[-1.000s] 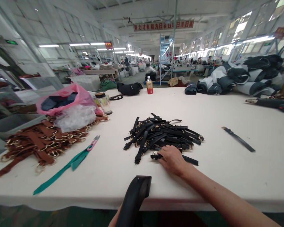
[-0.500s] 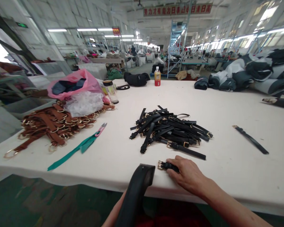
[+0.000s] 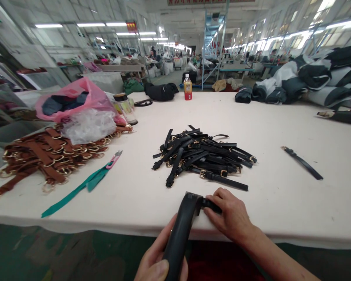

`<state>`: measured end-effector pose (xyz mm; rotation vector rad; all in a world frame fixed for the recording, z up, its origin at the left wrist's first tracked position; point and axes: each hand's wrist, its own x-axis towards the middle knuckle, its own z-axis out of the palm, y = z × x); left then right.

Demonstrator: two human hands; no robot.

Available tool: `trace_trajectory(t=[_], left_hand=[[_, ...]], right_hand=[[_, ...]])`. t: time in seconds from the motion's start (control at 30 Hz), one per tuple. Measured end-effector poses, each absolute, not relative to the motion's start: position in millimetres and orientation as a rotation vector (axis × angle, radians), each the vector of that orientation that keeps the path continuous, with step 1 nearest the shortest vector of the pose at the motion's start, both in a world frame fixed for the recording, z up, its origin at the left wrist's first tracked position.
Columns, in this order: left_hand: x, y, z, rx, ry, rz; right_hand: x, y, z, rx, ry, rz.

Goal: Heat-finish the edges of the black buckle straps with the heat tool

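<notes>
My left hand [image 3: 157, 260] is wrapped round a wide black strap piece [image 3: 181, 230] that rises over the table's near edge. My right hand [image 3: 229, 216] pinches a short black buckle strap [image 3: 210, 205] against the top end of that wide piece. Just beyond lies a pile of black straps with gold buckles [image 3: 203, 156] on the white table [image 3: 280, 210].
A single black strap [image 3: 302, 168] lies to the right. Brown straps with rings [image 3: 43, 156], a green ribbon [image 3: 82, 187], pink and clear bags [image 3: 78, 109], a jar [image 3: 125, 108] and a bottle [image 3: 187, 87] are on the left and far side. Dark fabric bundles [image 3: 304, 82] sit at far right.
My right hand drew one short buckle strap out of the pile to the near edge and brought it against the wide black piece. My left hand has come up into view.
</notes>
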<state>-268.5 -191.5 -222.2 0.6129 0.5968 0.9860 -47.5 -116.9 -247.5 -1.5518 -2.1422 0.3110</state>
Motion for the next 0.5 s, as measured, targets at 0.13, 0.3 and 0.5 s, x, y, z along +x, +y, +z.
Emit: trace_trajectory(t=[0.13,0.3,0.5], left_hand=[[-270,-189,-234,0.631,0.596,0.954],[-267,-186,-232,0.642,0.593,0.941],[-269,-187,-221,0.631,0.616,0.907]], right_hand=[[-46,-116,-245,-1.529,-2.098,0.358],[-38,-120,-246,-1.516,-2.045,0.374],[-34,-119,-247,-1.365,-2.019,0.394]])
